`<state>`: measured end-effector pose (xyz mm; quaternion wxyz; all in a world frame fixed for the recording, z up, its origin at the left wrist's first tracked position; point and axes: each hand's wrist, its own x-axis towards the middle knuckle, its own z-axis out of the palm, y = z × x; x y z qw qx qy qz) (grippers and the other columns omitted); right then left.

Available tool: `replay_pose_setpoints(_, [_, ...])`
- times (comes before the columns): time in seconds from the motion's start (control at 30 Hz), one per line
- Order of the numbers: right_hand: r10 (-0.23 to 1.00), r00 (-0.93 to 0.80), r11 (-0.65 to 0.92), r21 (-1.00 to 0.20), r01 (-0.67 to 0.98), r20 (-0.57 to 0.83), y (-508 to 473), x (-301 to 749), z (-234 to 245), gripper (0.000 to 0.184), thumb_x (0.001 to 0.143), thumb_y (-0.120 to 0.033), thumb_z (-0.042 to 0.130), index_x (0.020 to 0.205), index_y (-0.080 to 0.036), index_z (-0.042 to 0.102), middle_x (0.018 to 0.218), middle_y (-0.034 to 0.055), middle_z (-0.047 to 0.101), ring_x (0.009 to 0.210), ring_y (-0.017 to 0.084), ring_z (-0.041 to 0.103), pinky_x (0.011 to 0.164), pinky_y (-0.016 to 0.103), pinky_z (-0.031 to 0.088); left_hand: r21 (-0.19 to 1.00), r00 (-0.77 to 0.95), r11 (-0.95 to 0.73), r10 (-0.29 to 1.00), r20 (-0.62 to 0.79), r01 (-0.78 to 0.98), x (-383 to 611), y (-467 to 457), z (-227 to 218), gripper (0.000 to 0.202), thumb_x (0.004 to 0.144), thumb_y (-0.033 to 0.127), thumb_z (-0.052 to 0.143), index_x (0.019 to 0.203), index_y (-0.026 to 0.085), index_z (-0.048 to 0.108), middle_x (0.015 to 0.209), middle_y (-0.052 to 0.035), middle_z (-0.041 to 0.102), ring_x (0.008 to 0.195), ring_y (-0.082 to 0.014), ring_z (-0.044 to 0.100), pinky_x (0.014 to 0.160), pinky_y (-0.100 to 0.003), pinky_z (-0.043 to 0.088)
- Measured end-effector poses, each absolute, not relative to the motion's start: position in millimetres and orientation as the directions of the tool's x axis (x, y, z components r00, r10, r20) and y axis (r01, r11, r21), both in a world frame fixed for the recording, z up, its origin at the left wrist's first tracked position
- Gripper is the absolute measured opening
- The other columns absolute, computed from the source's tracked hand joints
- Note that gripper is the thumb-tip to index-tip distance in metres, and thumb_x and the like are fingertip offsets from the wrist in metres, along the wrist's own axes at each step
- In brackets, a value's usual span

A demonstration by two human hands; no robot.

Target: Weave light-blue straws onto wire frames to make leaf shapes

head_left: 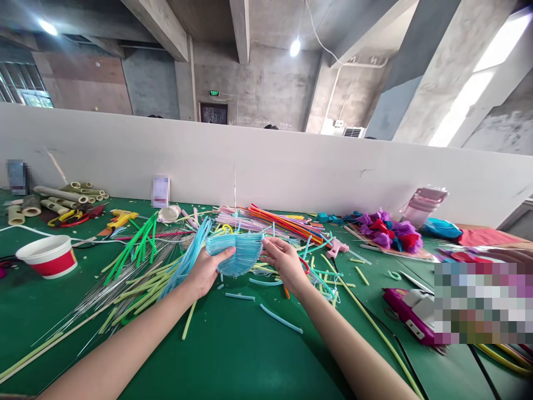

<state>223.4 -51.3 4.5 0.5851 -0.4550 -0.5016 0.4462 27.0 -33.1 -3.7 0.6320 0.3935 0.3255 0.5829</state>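
Observation:
A light blue fan-shaped piece made of pipe cleaners laid side by side hangs above the green table. A thin wire sticks up from its top. My left hand grips its left lower edge, thumb on the front. My right hand pinches its right edge with the fingertips. Loose blue pipe-cleaner bits lie on the table just below. A long blue bundle lies beside my left hand.
Green pipe cleaners, thin wires, a yellow glue gun and a red-white cup lie left. Pink and orange sticks, a pink glue gun, purple-red flowers, a pink bottle and a magenta tool lie right. A white partition stands behind.

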Motion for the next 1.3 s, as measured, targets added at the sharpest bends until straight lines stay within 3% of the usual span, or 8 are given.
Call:
replay_pose_setpoints(0.13, [0.939, 0.199, 0.259, -0.957, 0.129, 0.281, -50, 224, 0, 0.04, 0.067, -0.055, 0.078, 0.081, -0.018, 0.067, 0.081, 0.0047, 0.069, 0.07, 0.02, 0.066, 0.066, 0.031, 0.056, 0.908, 0.106, -0.108, 0.981, 0.164, -0.404, 29, -33, -11, 0.056, 0.062, 0.029, 0.089, 0.113, 0.017, 0.069, 0.118, -0.0131, 0.072, 0.114, -0.0341, 0.065, 0.098, -0.046, 0.052])
replay_pose_setpoints(0.3, [0.898, 0.236, 0.307, -0.914, 0.265, 0.37, -51, 225, -5, 0.034, 0.076, -0.054, 0.07, 0.081, -0.02, 0.072, 0.075, 0.0056, 0.071, 0.071, 0.023, 0.066, 0.072, 0.034, 0.053, 0.903, 0.052, -0.147, 0.982, 0.183, -0.403, 31, -30, -18, 0.058, 0.063, 0.03, 0.088, 0.116, 0.018, 0.067, 0.118, -0.0119, 0.072, 0.117, -0.0335, 0.063, 0.101, -0.046, 0.049])
replay_pose_setpoints(0.57, [0.945, 0.133, 0.294, -0.955, 0.049, 0.298, -45, 222, -8, 0.044, 0.078, -0.062, 0.065, 0.082, -0.019, 0.067, 0.077, 0.0059, 0.071, 0.074, 0.023, 0.069, 0.073, 0.038, 0.059, 0.872, 0.058, -0.078, 0.991, 0.121, -0.484, 30, -30, -10, 0.064, 0.059, 0.028, 0.09, 0.118, 0.017, 0.066, 0.112, -0.0124, 0.075, 0.119, -0.0333, 0.062, 0.101, -0.047, 0.049])
replay_pose_setpoints(0.93, [0.965, 0.098, 0.249, -0.966, -0.074, 0.242, -49, 222, -1, 0.039, 0.07, -0.051, 0.078, 0.085, -0.018, 0.067, 0.083, 0.0026, 0.066, 0.077, 0.018, 0.064, 0.071, 0.034, 0.06, 0.875, 0.074, -0.025, 0.995, 0.069, -0.483, 30, -34, -4, 0.068, 0.056, 0.027, 0.091, 0.118, 0.017, 0.066, 0.117, -0.0127, 0.073, 0.114, -0.0335, 0.065, 0.094, -0.044, 0.053])
replay_pose_setpoints(1.07, [0.957, 0.125, 0.269, -0.961, -0.058, 0.26, -46, 224, -3, 0.037, 0.071, -0.051, 0.077, 0.082, -0.018, 0.065, 0.08, 0.0007, 0.062, 0.072, 0.015, 0.061, 0.068, 0.033, 0.059, 0.886, 0.167, 0.027, 0.984, 0.058, -0.463, 28, -36, -4, 0.062, 0.06, 0.027, 0.088, 0.117, 0.017, 0.067, 0.114, -0.0123, 0.073, 0.107, -0.0331, 0.067, 0.087, -0.042, 0.055])
replay_pose_setpoints(1.17, [0.946, 0.169, 0.285, -0.958, -0.019, 0.278, -43, 230, -5, 0.039, 0.069, -0.052, 0.078, 0.08, -0.017, 0.064, 0.078, 0.0012, 0.061, 0.07, 0.015, 0.06, 0.066, 0.032, 0.058, 0.905, 0.357, 0.079, 0.93, 0.084, -0.418, 21, -38, -1, 0.057, 0.069, 0.031, 0.082, 0.123, 0.019, 0.065, 0.119, -0.0126, 0.071, 0.107, -0.0327, 0.066, 0.082, -0.038, 0.054])
replay_pose_setpoints(1.3, [0.931, 0.206, 0.302, -0.953, 0.037, 0.303, -40, 236, -6, 0.041, 0.066, -0.052, 0.081, 0.078, -0.017, 0.065, 0.079, 0.0033, 0.064, 0.07, 0.018, 0.062, 0.064, 0.032, 0.056, 0.888, 0.625, 0.216, 0.774, 0.098, -0.406, 11, -38, 1, 0.059, 0.083, 0.052, 0.067, 0.132, 0.02, 0.06, 0.124, -0.0142, 0.068, 0.115, -0.0332, 0.062, 0.092, -0.042, 0.048])
